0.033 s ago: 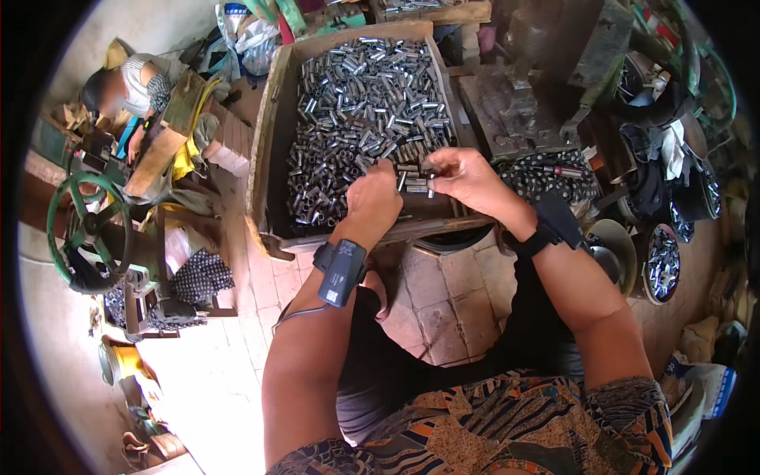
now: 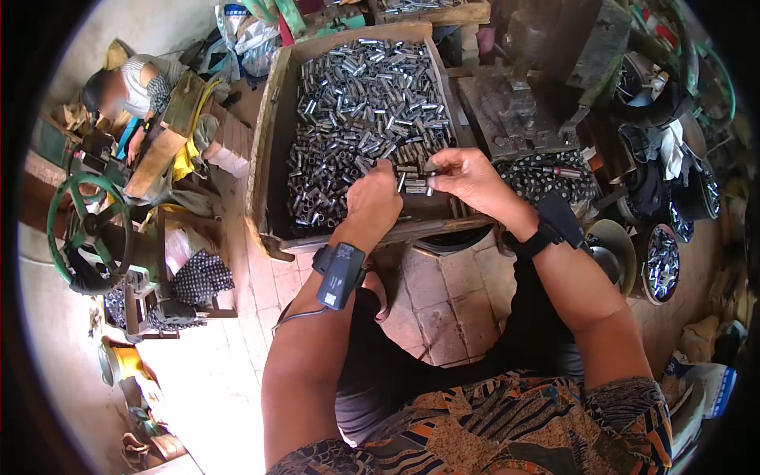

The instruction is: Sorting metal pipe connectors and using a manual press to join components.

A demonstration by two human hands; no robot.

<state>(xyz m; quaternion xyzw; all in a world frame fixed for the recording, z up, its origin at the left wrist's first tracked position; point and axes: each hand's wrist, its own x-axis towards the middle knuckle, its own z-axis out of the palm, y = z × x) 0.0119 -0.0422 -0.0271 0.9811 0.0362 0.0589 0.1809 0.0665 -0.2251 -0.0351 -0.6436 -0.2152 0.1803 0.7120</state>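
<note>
Short shiny metal tubes (image 2: 372, 103) fill a worn wooden tray (image 2: 260, 150) in front of me. My left hand (image 2: 374, 198) is closed over the near part of the pile, its fingers curled inward; what they hold, if anything, is hidden. Just to its right, my right hand (image 2: 467, 178) pinches a small metal tube (image 2: 430, 191) between thumb and fingers. Between the two hands, several tubes lie side by side in a small row (image 2: 414, 185) near the tray's front right corner.
Right of the tray stands a dark metal machine (image 2: 514, 111), with a screwdriver (image 2: 558, 170) on dotted cloth beside it. A bucket of metal pieces (image 2: 663, 265) sits on the floor at right. Far left, another person (image 2: 142, 83) bends near a green handwheel (image 2: 89, 222).
</note>
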